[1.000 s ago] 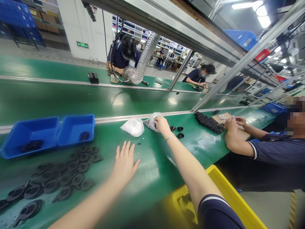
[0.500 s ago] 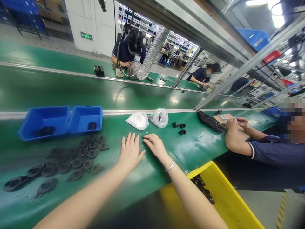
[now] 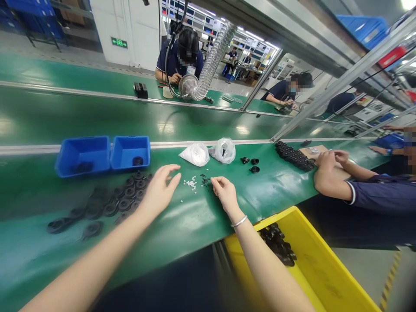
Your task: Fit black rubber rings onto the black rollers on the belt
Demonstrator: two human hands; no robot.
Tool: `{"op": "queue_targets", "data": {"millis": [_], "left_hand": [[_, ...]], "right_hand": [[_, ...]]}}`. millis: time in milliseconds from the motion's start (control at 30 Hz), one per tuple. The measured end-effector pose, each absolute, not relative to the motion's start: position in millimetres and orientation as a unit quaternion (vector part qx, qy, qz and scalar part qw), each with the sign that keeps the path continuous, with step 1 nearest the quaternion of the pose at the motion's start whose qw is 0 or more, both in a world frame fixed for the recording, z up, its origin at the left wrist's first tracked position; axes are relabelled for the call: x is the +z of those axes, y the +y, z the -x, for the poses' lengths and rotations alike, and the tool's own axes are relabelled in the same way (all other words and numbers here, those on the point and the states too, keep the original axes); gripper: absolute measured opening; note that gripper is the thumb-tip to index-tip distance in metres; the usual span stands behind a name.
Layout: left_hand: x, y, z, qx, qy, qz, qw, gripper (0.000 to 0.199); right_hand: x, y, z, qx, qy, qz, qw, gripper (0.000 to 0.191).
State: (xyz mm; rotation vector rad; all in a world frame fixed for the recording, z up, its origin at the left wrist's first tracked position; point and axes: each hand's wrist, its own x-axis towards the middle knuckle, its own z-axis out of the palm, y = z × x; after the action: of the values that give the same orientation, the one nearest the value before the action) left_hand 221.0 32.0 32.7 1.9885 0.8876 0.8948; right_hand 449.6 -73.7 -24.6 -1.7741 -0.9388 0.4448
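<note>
My left hand (image 3: pixel 161 186) hovers over the green table, its thumb and fingers apart and nothing between them. Right of it lie small white pieces (image 3: pixel 191 183). Beside those is a little scatter of small black pieces (image 3: pixel 204 180). My right hand (image 3: pixel 224 190) is at their right edge with thumb and fingertips pinched together; what they hold, if anything, is too small to make out. Behind the pieces sit a bag of white parts (image 3: pixel 196 154) and an open clear bag (image 3: pixel 224 151). Round black parts (image 3: pixel 130 192) lie left of my left hand, partly behind it.
Two blue bins, one larger (image 3: pixel 83 156) and one smaller (image 3: pixel 130 152), stand at the left. A yellow crate (image 3: pixel 312 247) with black parts is at the lower right. Several black parts (image 3: pixel 255 169) lie right of the bags. A co-worker's arms (image 3: pixel 331 177) rest farther right.
My left hand has lifted and moved left off the small pieces, uncovering the white ones. My right hand stays pinched near the black pieces. The view has shifted slightly.
</note>
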Motion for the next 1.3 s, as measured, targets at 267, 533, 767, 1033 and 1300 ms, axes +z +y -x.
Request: {"op": "queue_targets", "data": {"millis": [267, 533, 767, 1033, 1300], "left_hand": [[11, 5, -161, 0.168, 0.274, -0.914, 0.248, 0.023], [6, 5, -148, 0.092, 0.289, -0.948, 0.097, 0.014], [0, 18, -130, 0.106, 0.273, -0.948, 0.123, 0.019], [7, 4, -155, 0.058, 0.208, -0.965, 0.147, 0.016], [-3, -15, -184, 0.089, 0.128, -0.95, 0.271, 0.023]], "right_hand": [[-25, -96, -428, 0.117, -0.444, 0.759, 0.461, 0.02], [-23, -88, -368, 0.125, -0.567, 0.707, 0.404, 0.01], [-25, -81, -365, 0.116, -0.58, 0.707, 0.388, 0.016], [-25, -83, -367, 0.125, -0.593, 0.696, 0.386, 0.012], [-29, -86, -367, 0.115, -0.592, 0.699, 0.384, 0.011]]}}
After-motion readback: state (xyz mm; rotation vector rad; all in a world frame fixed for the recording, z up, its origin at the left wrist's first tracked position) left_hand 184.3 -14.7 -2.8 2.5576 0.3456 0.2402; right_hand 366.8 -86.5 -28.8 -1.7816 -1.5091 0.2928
